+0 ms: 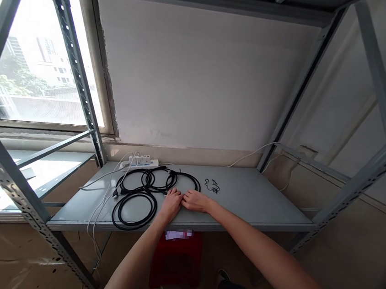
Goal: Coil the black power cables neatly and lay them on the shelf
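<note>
The left grip [172, 202] and the right grip [194, 201] sit side by side, fingers curled narrow at the near side of a black cable coil [194, 178]; whether either closes on the cable cannot be told; the coil lies on the grey shelf [243, 195], arcing just beyond both grips; left of them, a lower coil [155, 205] lies flat near the front edge; beyond and right of them lie thin black strands [215, 189]; farther, beyond and left, lies a white power strip [142, 163] near the wall [199, 81].
</note>
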### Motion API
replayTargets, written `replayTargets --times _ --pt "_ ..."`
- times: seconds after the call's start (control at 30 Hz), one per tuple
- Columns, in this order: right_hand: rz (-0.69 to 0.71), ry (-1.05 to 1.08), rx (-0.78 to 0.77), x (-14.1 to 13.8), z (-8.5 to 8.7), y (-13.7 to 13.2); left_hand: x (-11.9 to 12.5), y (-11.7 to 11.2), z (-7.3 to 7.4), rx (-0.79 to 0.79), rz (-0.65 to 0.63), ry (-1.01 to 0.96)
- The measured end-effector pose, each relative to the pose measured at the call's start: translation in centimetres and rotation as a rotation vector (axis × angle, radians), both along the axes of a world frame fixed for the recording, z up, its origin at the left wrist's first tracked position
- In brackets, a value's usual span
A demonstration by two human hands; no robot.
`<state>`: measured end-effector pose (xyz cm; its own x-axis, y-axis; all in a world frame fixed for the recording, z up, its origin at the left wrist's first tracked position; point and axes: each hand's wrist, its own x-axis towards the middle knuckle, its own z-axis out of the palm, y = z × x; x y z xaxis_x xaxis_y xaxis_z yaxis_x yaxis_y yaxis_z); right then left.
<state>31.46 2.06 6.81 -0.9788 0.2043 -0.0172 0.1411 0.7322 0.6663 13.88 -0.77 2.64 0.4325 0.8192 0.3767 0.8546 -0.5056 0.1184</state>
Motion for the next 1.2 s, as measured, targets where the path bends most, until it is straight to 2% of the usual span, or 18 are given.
replayTargets --times 0.27,0.6,0.7,0.87,1.0,1.2 --pt "0.057 0.019 0.022 0.3 1.3 -0.2 -0.1 0.2 -0.2 -0.005 -0.001 -0.019" --pt "-0.076 -0.032 -0.098 0.4 1.3 -0.9 -0.2 -0.4 0.8 -0.038 -0.028 0.007" --pt "-0.136 -0.051 -0.154 0.0 1.5 -1.2 -0.2 -0.2 0.8 -0.071 -0.031 0.037" --pt "-0.136 -0.059 -0.212 -0.7 2.3 -1.6 -0.2 0.2 0.4 -0.065 0.001 0.07" --pt "-0.189 -0.093 -0.221 -1.0 2.6 -2.0 -0.3 0.4 0.1 -0.068 -0.013 0.055" --pt "-0.177 -0.105 -0.148 -1.2 2.0 -2.3 -0.3 0.3 -0.2 -0.073 -0.027 0.01"
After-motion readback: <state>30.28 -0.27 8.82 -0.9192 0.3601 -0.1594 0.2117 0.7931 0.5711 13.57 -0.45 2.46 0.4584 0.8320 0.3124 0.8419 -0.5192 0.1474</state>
